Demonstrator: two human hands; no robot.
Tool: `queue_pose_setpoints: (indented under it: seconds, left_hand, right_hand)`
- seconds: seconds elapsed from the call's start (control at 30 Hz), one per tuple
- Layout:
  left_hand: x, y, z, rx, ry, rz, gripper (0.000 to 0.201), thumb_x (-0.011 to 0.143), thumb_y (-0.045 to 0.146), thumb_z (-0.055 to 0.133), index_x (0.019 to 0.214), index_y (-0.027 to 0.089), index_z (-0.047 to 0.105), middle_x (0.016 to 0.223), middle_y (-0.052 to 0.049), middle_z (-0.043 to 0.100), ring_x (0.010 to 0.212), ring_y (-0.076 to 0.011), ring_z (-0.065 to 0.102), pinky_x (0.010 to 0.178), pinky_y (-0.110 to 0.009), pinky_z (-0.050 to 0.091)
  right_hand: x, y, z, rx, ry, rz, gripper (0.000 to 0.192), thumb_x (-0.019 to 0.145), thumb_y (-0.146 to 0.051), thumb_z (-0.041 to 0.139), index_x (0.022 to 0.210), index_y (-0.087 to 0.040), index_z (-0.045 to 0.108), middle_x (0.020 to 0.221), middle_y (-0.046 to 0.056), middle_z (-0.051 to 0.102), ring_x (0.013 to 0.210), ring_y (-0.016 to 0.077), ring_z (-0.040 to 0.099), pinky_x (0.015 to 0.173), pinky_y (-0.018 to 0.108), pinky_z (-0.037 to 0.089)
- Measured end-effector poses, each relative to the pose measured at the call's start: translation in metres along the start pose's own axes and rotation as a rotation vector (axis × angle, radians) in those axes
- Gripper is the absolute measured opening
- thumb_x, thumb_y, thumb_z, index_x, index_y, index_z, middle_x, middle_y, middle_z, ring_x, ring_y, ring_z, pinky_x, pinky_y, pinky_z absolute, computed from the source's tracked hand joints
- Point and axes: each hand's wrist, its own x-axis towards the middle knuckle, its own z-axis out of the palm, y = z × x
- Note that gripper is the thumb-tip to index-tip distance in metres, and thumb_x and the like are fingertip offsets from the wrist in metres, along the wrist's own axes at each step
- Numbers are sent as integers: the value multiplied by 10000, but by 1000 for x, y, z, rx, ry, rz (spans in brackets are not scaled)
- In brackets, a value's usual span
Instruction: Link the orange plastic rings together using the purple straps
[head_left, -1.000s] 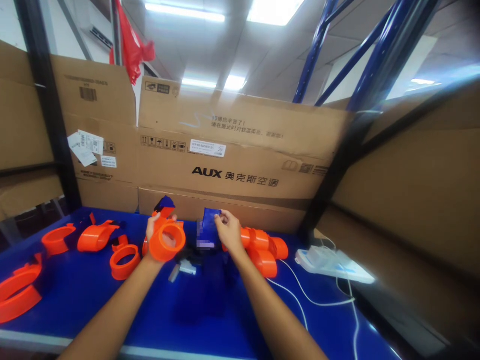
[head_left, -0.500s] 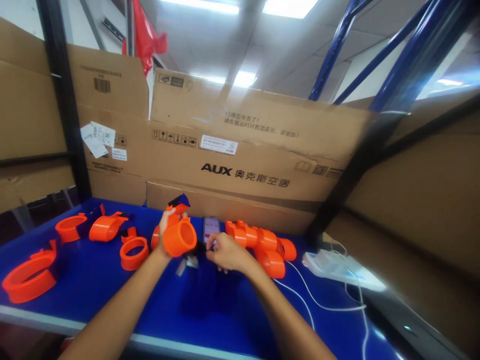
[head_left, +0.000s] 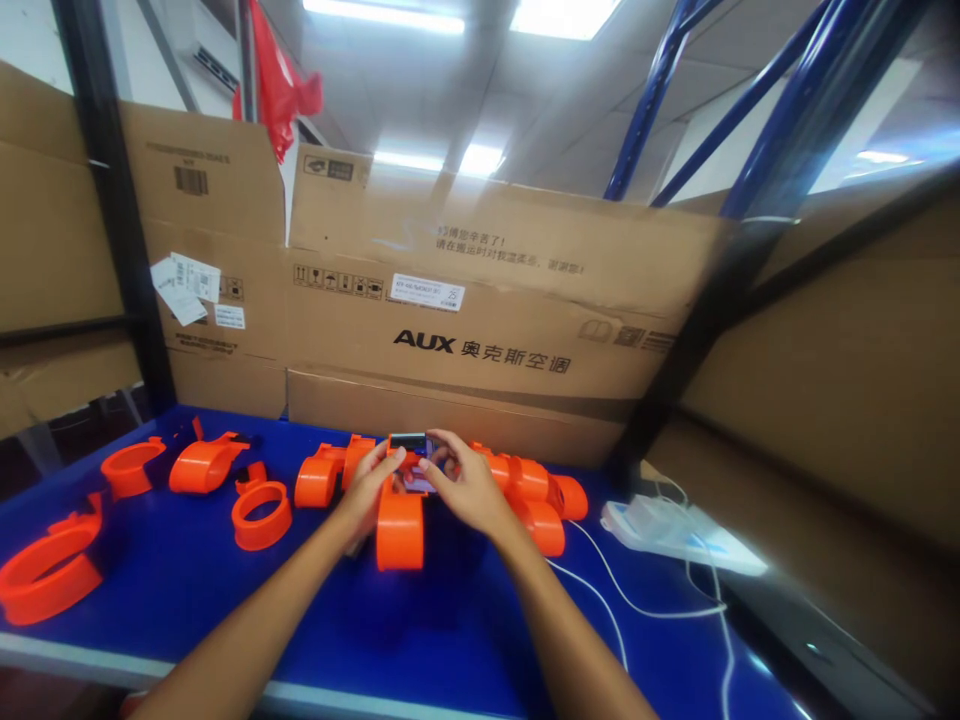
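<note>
An orange plastic tape dispenser (head_left: 400,532) hangs just above the blue table, its ring facing down toward me. My left hand (head_left: 369,488) is closed around its handle, with the thumb on top. My right hand (head_left: 466,482) meets the dispenser's dark upper end (head_left: 407,441) from the right, thumb and fingers bent around it. Whether a small part sits between the right fingertips is hidden. Behind the hands, a phone (head_left: 420,482) shows in part.
More orange dispensers stand left (head_left: 206,464) and in a cluster right (head_left: 529,482) on the blue table (head_left: 300,610). White cables (head_left: 649,617) run from a white power strip (head_left: 682,535). Cardboard (head_left: 480,400) walls the back; a dark post (head_left: 667,400) rises right.
My left hand has moved right and turned the dispenser so its ring points downward. My right hand has risen to the dispenser's upper end. The clear pieces on the table are now hidden.
</note>
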Motion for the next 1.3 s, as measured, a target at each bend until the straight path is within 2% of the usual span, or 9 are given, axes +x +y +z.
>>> queue_pose_setpoints:
  seconds: [0.07,0.2,0.37,0.6,0.73,0.9,1.0,1.13,1.3]
  left_hand:
    - [-1,-4,0,63,-35,20,396,745,487,756,934,157,643,605,-1,640,426,-98,522,439,-199,383]
    - [0,-12,-5,229,-100,90,428,830,534,659,1028,154,648,610,-1,628,437,-103,522,440,-203,380]
    - [3,-16,-9,311,-151,130,408,858,516,630,1049,155,644,600,18,584,420,-91,477,421,-200,341]
    - [1,-12,-7,250,-166,98,397,821,523,671,987,164,638,568,37,535,426,-75,427,433,-193,327]
    - [0,-9,-5,187,-118,50,421,775,543,712,932,157,649,549,30,547,422,-77,436,416,-188,320]
    - [0,-7,-3,75,-3,-18,419,770,536,726,729,127,642,558,-20,598,472,-99,536,462,-192,403]
    - [-3,-5,1,-70,-1,-103,391,780,508,734,768,126,652,600,-37,642,486,-122,579,475,-215,435]
    - [-8,-1,9,-172,-23,-101,310,730,379,817,839,141,651,615,-10,663,481,-118,593,479,-214,437]
    - [-13,4,15,-177,-35,-89,296,727,331,828,862,128,660,641,-12,672,478,-104,582,468,-203,421]
  right_hand:
    - [-3,2,4,9,21,-43,458,898,-381,590,1313,-189,567,917,41,722,605,134,590,601,249,474]
    - [-12,7,15,-85,116,-19,428,887,-325,583,1288,-177,607,847,57,735,647,171,647,614,265,494]
    - [-21,9,24,-103,109,-55,367,901,-247,524,1246,-167,624,842,68,740,681,184,675,639,272,516]
    - [-22,5,20,-104,101,-109,353,941,-222,461,1248,-149,620,836,77,735,691,199,684,670,298,528]
    - [-22,5,20,-43,103,-81,378,945,-251,500,1301,-165,594,872,75,752,741,210,708,710,315,555]
    - [-22,11,22,-35,55,-117,470,950,-280,521,1411,-184,504,1143,115,725,964,232,712,874,364,559]
    - [-23,13,24,-95,49,-148,480,950,-239,490,1425,-166,487,1232,140,685,1060,242,686,933,384,543]
    - [-23,14,27,-191,61,-152,497,935,-202,484,1430,-164,478,1200,141,699,1043,243,694,905,377,560]
    - [-23,15,32,-325,88,-107,505,887,-148,519,1392,-144,518,1028,126,750,879,237,723,811,339,576]
